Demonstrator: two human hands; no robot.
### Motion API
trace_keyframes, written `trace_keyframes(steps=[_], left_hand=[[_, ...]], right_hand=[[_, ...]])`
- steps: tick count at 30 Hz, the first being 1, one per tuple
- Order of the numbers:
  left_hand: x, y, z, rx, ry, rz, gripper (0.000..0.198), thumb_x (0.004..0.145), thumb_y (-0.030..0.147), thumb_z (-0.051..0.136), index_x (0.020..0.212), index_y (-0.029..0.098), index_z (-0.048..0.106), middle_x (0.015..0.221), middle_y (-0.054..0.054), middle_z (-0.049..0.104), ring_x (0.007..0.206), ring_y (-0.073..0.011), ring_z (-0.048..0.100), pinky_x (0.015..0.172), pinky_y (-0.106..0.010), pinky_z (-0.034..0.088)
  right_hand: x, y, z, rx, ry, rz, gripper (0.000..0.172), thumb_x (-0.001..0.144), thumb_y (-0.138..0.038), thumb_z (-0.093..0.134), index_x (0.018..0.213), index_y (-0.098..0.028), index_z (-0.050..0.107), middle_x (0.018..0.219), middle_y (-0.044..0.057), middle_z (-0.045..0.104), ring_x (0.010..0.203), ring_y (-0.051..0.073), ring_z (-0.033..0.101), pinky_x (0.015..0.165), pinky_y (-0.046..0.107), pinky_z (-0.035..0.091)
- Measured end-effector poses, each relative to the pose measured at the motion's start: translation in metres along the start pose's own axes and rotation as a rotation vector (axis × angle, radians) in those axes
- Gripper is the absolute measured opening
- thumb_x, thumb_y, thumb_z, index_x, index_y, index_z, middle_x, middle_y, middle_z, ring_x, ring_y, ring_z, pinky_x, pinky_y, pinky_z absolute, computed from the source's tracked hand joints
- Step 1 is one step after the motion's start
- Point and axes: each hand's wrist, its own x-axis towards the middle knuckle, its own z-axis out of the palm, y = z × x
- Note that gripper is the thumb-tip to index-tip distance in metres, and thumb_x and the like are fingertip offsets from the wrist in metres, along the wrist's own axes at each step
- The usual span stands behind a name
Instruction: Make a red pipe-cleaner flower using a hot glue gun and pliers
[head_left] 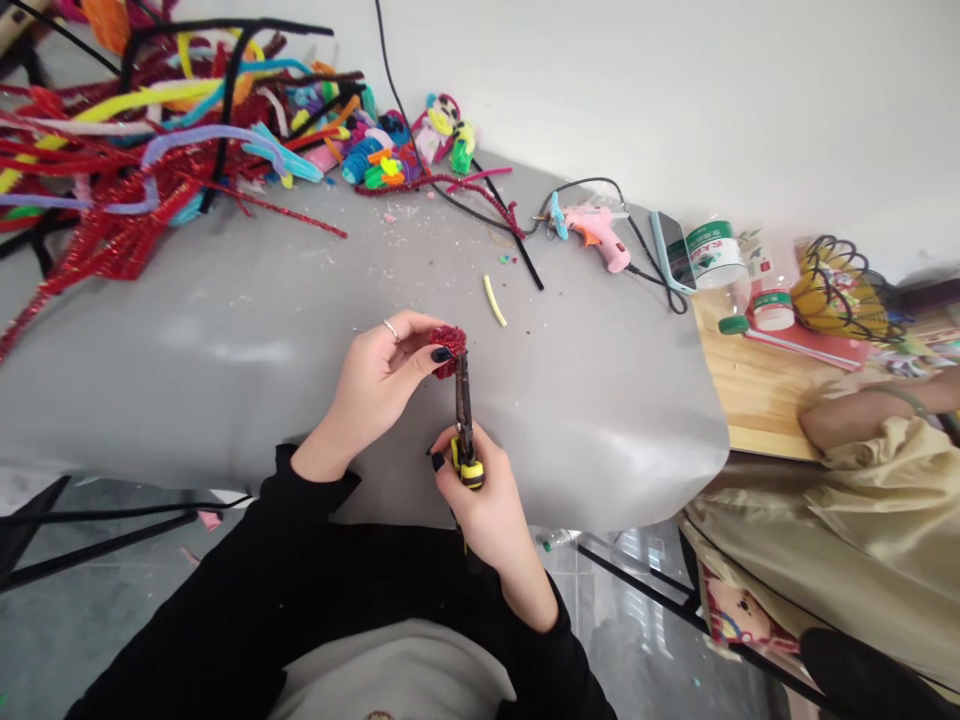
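Between the thumb and fingers of my left hand (382, 375) is a small coil of red glittery pipe cleaner (448, 342). My right hand (487, 500) is wrapped round the yellow-and-black handles of a pair of pliers (464, 400). The jaws of the pliers point away from me and reach the right edge of the red coil; whether they grip it I cannot tell. A short pale yellow piece of pipe cleaner (494, 301) lies on the grey table cover (600, 370) beyond my hands.
Many coloured pipe cleaners (127, 180) are heaped at the left, beside several small fuzzy figures (382, 150). A pink glue gun (600, 232) with a black cord lies near a phone (672, 252). Bottles (716, 255) and a wire basket (844, 290) stand right, near another person's arm (877, 405).
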Motion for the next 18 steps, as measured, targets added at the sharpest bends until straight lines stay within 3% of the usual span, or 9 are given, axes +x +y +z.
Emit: trace_keyframes(steps=[18], left_hand=[[-0.0004,-0.0021,0.0001,-0.003,0.005,0.013,0.042,0.085,0.057,0.078,0.097,0.017,0.072,0.089,-0.008,0.076,0.077,-0.0183,0.071,0.071,-0.028,0.06]], right_hand=[[-0.0019,-0.0015,-0.0019,0.032,-0.034,0.063,0.02,0.068,-0.021,0.05,0.087,-0.021,0.059,0.069,-0.007,0.047,0.06,0.01,0.042,0.059,0.024,0.033]])
